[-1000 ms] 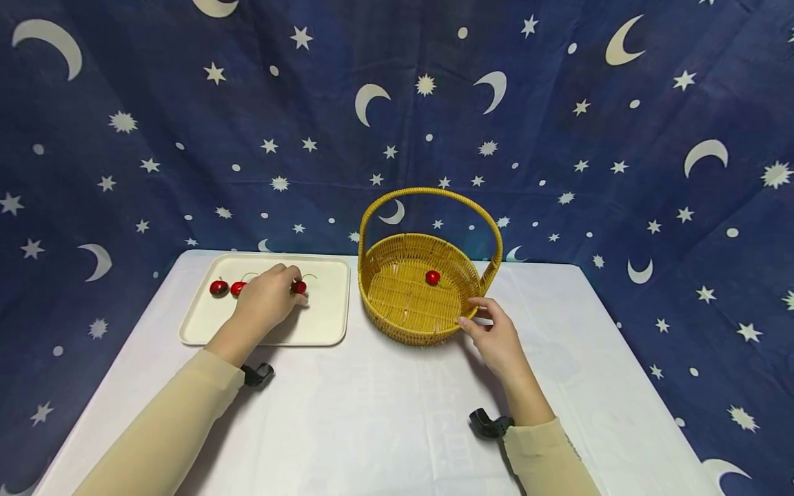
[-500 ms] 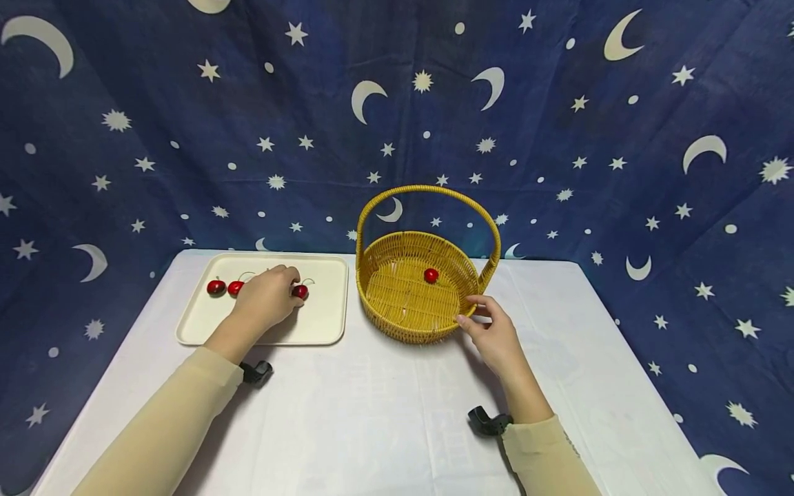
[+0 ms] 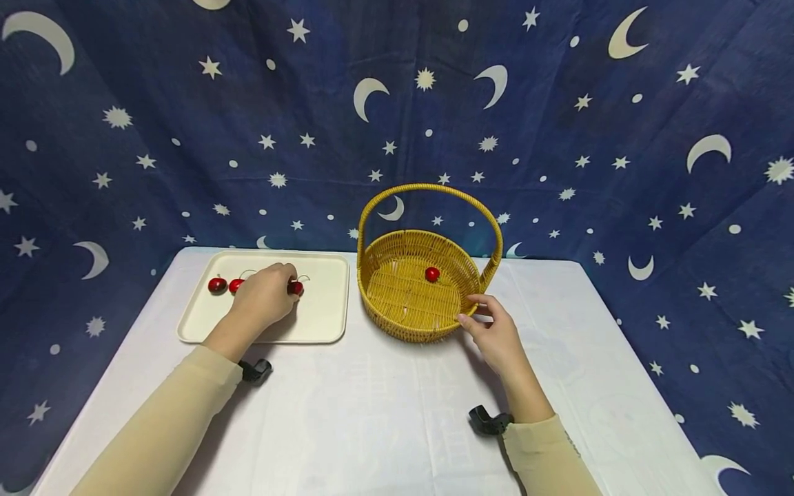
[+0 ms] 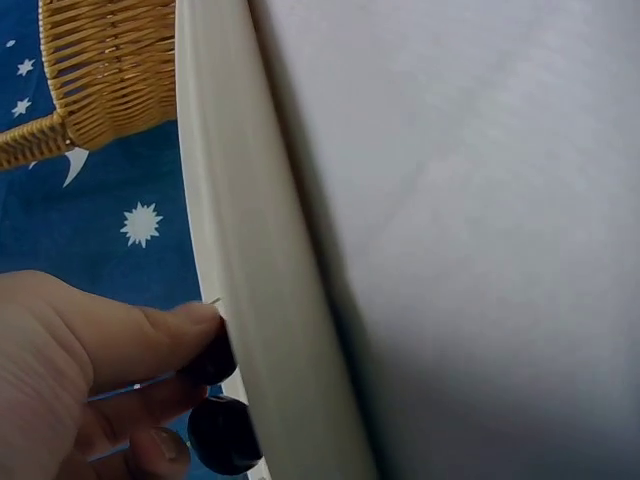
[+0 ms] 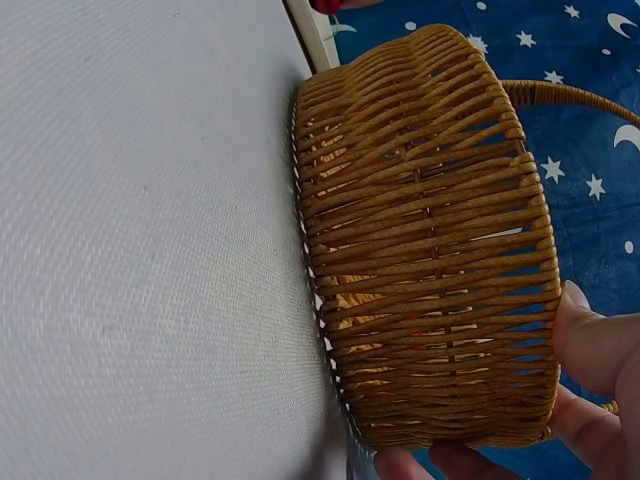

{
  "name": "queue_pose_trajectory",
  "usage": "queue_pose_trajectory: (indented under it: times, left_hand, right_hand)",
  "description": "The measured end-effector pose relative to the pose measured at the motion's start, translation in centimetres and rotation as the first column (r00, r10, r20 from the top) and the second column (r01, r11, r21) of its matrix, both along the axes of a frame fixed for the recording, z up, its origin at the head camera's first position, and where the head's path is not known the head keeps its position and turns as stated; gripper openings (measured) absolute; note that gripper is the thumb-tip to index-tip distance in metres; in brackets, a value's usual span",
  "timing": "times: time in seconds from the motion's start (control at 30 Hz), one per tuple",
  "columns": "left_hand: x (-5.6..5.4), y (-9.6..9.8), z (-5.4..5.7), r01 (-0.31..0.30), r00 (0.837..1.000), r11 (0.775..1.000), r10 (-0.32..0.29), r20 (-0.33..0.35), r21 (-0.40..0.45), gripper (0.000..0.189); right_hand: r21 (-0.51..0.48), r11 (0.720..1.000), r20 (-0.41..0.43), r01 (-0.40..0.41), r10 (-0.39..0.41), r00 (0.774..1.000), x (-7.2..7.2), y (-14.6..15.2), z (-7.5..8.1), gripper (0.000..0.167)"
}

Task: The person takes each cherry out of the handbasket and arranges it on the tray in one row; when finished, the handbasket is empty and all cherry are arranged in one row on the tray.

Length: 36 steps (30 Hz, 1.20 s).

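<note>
My left hand [image 3: 263,297] is over the cream tray [image 3: 325,320], its thumb and fingers pinching a dark red cherry [image 3: 297,288] with a thin stem. In the left wrist view, thumb and finger meet around that cherry [image 4: 214,358], and a second dark cherry [image 4: 224,436] sits just below it by the curled fingers. Two more cherries lie on the tray left of the hand, one at the far left [image 3: 217,285] and one partly covered [image 3: 236,286]. My right hand [image 3: 496,341] holds the wicker basket [image 3: 397,331] by its right rim, thumb and fingers on either side. One red cherry [image 3: 432,274] lies inside.
The basket's tall arched handle [image 3: 428,187] rises above it. A white cloth [image 3: 372,413] covers the table, and a blue curtain [image 3: 434,110] with moons and stars hangs behind. A black wrist strap [image 3: 256,370] shows at the left cuff.
My left fingers have shifted slightly around the cherry at their tips, and less of it shows than half a second ago. The right hand and basket stay in place.
</note>
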State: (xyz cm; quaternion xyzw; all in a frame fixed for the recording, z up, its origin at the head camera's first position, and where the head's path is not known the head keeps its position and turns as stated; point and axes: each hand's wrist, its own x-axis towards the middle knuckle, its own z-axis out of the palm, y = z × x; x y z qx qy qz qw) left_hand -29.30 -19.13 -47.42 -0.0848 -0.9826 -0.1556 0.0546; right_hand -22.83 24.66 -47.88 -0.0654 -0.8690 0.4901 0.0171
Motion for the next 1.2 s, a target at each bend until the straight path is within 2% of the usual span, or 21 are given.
queue_pose_trajectory:
  times: [0.1, 0.2, 0.27, 0.4, 0.5, 0.63, 0.73, 0.87, 1.0, 1.2]
  left_hand:
    - [0.1, 0.2, 0.4, -0.014, 1.0, 0.999, 0.014, -0.002, 0.046, 0.036]
    - [0.6, 1.0, 1.3, 0.01, 1.0, 0.992, -0.008, -0.017, 0.127, 0.041]
    - [1.0, 1.9, 2.2, 0.056, 0.998, 0.979, -0.05, -0.037, 0.198, 0.042]
    - [1.9, 4.6, 4.5, 0.165, 0.986, 0.935, -0.148, -0.079, 0.314, 0.042]
    - [2.6, 6.8, 5.8, 0.228, 0.973, 0.907, -0.205, -0.102, 0.353, 0.039]
    - [2.7, 9.8, 6.8, 0.305, 0.952, 0.88, -0.279, -0.124, 0.364, 0.037]
    - [2.0, 12.3, 7.1, 0.37, 0.929, 0.859, -0.347, -0.128, 0.353, 0.037]
    - [0.1, 15.5, 7.0, 0.431, 0.9, 0.842, -0.429, -0.082, 0.325, 0.038]
    - [-2.4, 18.1, 6.4, 0.45, 0.879, 0.844, -0.476, 0.023, 0.291, 0.041]
    - [-5.4, 20.6, 5.0, 0.466, 0.845, 0.862, -0.501, 0.19, 0.2, 0.045]
  right_hand:
    - [0.0, 1.0, 0.003, -0.003, 0.003, 1.0, -0.1, 0.0, 0.1, 0.049]
    - [-0.002, 1.0, 0.007, -0.004, 0.004, 1.0, -0.2, 0.1, 0.2, 0.049]
    - [-0.002, 1.0, 0.009, -0.001, 0.001, 1.0, -0.2, 0.1, 0.2, 0.049]
    - [-0.001, 1.0, 0.013, 0.008, -0.008, 1.0, -0.3, 0.3, 0.3, 0.048]
    - [-0.005, 1.0, 0.011, 0.002, -0.002, 1.0, -0.4, 0.3, 0.3, 0.049]
    - [-0.01, 1.0, 0.005, -0.009, 0.009, 1.0, -0.5, 0.4, 0.4, 0.049]
    - [-0.007, 1.0, -0.002, -0.007, 0.007, 1.0, -0.6, 0.5, 0.5, 0.048]
    - [0.001, 1.0, 0.002, -0.01, 0.01, 1.0, -0.6, 0.6, 0.6, 0.047]
    - [-0.001, 1.0, 0.021, -0.015, 0.015, 1.0, -0.4, 0.4, 0.7, 0.048]
    - [-0.007, 1.0, 0.033, -0.005, 0.005, 0.999, -0.1, 0.2, 0.4, 0.048]
